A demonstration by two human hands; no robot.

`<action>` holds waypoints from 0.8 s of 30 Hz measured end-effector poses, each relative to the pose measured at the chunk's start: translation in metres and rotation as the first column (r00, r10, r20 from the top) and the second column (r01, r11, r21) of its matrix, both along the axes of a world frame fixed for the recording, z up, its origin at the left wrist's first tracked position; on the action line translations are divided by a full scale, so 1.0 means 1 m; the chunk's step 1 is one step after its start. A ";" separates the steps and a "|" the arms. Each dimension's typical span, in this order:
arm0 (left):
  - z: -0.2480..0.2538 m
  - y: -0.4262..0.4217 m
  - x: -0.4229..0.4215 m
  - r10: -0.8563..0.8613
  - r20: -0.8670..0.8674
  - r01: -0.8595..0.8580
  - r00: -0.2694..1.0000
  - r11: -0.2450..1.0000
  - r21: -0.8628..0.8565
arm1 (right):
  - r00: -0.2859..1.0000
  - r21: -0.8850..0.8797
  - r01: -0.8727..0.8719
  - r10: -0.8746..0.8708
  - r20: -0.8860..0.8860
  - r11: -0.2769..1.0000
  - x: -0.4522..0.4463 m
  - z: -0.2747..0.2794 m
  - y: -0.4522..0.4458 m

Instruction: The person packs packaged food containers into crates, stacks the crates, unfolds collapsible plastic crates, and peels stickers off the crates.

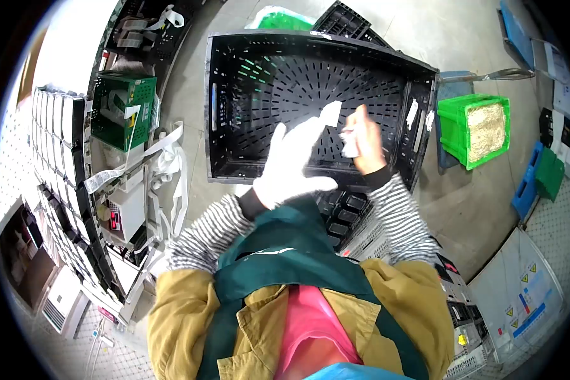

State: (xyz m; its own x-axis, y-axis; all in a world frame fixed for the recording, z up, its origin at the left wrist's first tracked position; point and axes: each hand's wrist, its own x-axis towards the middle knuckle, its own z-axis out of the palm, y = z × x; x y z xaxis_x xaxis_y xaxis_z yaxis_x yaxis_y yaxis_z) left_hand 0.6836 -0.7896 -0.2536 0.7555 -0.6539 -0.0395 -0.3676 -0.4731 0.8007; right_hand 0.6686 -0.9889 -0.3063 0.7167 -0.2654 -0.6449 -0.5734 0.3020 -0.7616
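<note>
A large black perforated plastic crate lies in front of me, and both my hands are over its near side. My left hand wears a white glove, its fingers spread and the thumb stretched out to the right. At its fingertips is a small white piece; whether it touches the glove or is part of it I cannot tell. My right hand is bare, with the fingers closed on a crumpled white piece. What that piece is cannot be made out, as the hand is slightly blurred.
At right stands a bright green crate filled with pale shredded-looking material. To the left are a dark green crate and dangling white strips beside a rack of black-and-white bins. More black crates lie behind the large one.
</note>
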 end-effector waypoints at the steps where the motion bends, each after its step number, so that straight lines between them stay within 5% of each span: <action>1: -0.004 -0.007 -0.014 0.076 -0.100 -0.085 0.992 0.993 -0.088 | 0.998 0.088 0.062 -0.060 -0.024 0.994 -0.004 -0.003 0.021; 3: -0.025 -0.010 -0.043 0.198 -0.386 -0.309 0.901 0.918 -0.250 | 0.999 0.093 0.038 -0.041 0.033 0.995 -0.009 0.007 0.052; 5: -0.035 -0.001 -0.056 0.206 -0.720 -0.620 0.663 0.690 -0.374 | 1.000 0.279 0.016 -0.019 0.007 0.960 -0.017 0.001 0.071; 6: -0.040 0.009 -0.057 0.388 -0.566 -0.628 0.727 0.709 -0.321 | 1.000 0.394 0.002 -0.009 0.016 0.919 -0.023 0.000 0.082; 8: -0.043 0.030 -0.056 0.417 -0.716 -0.803 0.560 0.484 -0.347 | 0.985 0.324 -0.068 0.012 0.174 0.944 -0.033 0.005 0.113; 11: -0.040 0.091 -0.054 0.340 -0.856 -0.864 0.390 0.456 -0.213 | 0.907 0.246 -0.398 0.338 0.253 0.884 -0.042 0.031 0.147; 12: -0.050 0.109 -0.063 0.433 -0.803 -0.863 0.409 0.470 -0.186 | 0.682 -0.459 -0.550 0.693 0.234 0.697 -0.050 0.025 0.152; 14: -0.050 0.148 -0.082 0.437 -0.795 -0.856 0.421 0.482 -0.188 | 0.619 -0.736 -0.402 0.754 0.220 0.545 -0.063 0.018 0.181; 17: -0.056 0.210 -0.115 0.373 -0.852 -0.881 0.366 0.436 -0.187 | 0.807 -0.047 -0.550 0.545 0.226 0.834 -0.087 0.011 0.242; 21: -0.102 0.306 -0.182 0.480 -0.792 -0.864 0.376 0.490 -0.113 | 0.708 0.133 -0.705 0.703 0.065 0.697 -0.131 -0.048 0.324; 24: -0.116 0.365 -0.225 0.767 -0.634 -0.983 0.096 0.172 0.059 | 0.831 0.125 -0.530 0.543 -0.119 0.839 -0.158 -0.151 0.371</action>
State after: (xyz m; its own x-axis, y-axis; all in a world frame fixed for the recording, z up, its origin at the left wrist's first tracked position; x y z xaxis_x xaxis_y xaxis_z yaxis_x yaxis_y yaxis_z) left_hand 0.4591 -0.4247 -0.3697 0.7096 0.4429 -0.5480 0.5531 0.1317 0.8227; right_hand 0.5108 -0.6175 -0.4576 0.6282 0.1932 -0.7537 -0.7645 -0.0272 -0.6441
